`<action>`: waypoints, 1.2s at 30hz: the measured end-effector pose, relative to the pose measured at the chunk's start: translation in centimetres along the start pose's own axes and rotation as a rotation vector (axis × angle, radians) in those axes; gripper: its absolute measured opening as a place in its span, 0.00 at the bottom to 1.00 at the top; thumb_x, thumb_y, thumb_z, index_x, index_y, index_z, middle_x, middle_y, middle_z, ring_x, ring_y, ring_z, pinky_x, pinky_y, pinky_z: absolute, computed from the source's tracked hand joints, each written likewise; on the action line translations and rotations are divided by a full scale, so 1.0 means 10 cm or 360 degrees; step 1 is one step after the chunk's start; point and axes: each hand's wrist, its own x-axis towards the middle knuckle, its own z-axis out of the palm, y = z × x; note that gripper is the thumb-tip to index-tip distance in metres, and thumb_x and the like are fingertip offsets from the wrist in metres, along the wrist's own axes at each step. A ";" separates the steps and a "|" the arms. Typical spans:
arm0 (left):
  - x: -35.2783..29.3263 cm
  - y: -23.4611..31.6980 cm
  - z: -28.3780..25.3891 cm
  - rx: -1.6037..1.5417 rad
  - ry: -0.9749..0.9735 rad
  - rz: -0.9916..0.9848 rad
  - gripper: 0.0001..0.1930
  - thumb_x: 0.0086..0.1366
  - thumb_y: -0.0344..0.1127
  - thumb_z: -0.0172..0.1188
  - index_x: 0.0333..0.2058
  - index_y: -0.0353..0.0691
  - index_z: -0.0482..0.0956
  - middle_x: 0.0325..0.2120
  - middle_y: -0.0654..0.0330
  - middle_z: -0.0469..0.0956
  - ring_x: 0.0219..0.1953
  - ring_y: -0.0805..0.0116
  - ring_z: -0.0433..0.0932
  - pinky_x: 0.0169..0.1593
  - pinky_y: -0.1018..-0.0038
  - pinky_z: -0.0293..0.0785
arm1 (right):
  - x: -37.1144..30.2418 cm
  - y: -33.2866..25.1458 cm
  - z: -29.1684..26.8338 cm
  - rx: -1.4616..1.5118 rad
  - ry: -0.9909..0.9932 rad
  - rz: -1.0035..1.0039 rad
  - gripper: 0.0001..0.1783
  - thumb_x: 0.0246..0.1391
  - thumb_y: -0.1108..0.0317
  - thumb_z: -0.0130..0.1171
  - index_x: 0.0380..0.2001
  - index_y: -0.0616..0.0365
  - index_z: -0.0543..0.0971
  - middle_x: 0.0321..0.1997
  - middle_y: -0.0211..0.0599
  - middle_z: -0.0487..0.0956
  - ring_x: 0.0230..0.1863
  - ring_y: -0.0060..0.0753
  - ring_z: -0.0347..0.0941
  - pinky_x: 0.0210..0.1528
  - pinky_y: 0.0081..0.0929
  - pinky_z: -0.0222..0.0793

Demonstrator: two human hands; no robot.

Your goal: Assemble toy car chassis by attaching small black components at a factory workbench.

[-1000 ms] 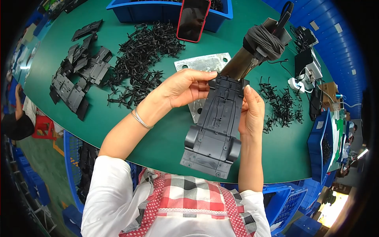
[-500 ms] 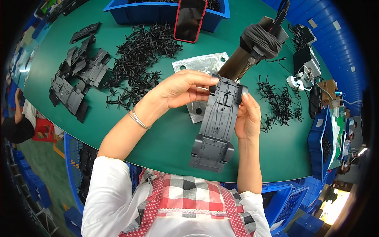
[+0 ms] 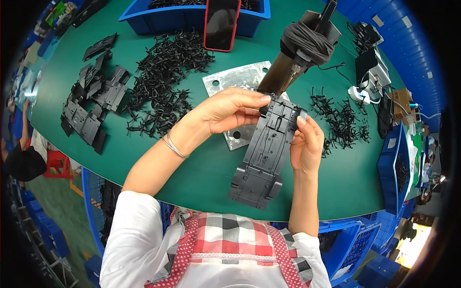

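Between my two hands is a long black moulded plastic panel (image 3: 264, 156) with clips, ribs and side tabs. My left hand (image 3: 235, 110) pinches its upper left corner, thumb on top. The upper right edge is gripped by my right hand (image 3: 307, 141), with the thumb over a side tab. The panel's far end lies close to the foot of a metal post (image 3: 278, 72) wrapped at the top in dark cloth. Partly under my left hand is a metal base plate (image 3: 223, 82) with holes. Its lower end hangs toward my apron.
A pile of small black plastic parts (image 3: 163, 81) lies left of centre, with a smaller heap (image 3: 343, 120) at right. Similar black panels (image 3: 91, 101) are stacked at far left. A red-edged phone (image 3: 221, 26) leans on a blue bin (image 3: 187, 19). A power adapter (image 3: 359, 94) and cables sit at right.
The view has shifted slightly. Both hands still hold the black panel, which has tilted a little, its lower end swinging slightly left.
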 end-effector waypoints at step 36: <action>0.04 -0.06 0.08 -0.0234 -0.0056 0.0096 0.12 0.60 0.35 0.58 0.37 0.30 0.75 0.34 0.57 0.75 0.35 0.71 0.74 0.42 0.74 0.72 | -0.02 -0.19 0.17 -0.0154 0.0198 -0.0053 0.08 0.48 0.72 0.61 0.29 0.65 0.76 0.20 0.22 0.71 0.16 0.08 0.56 0.17 0.10 0.52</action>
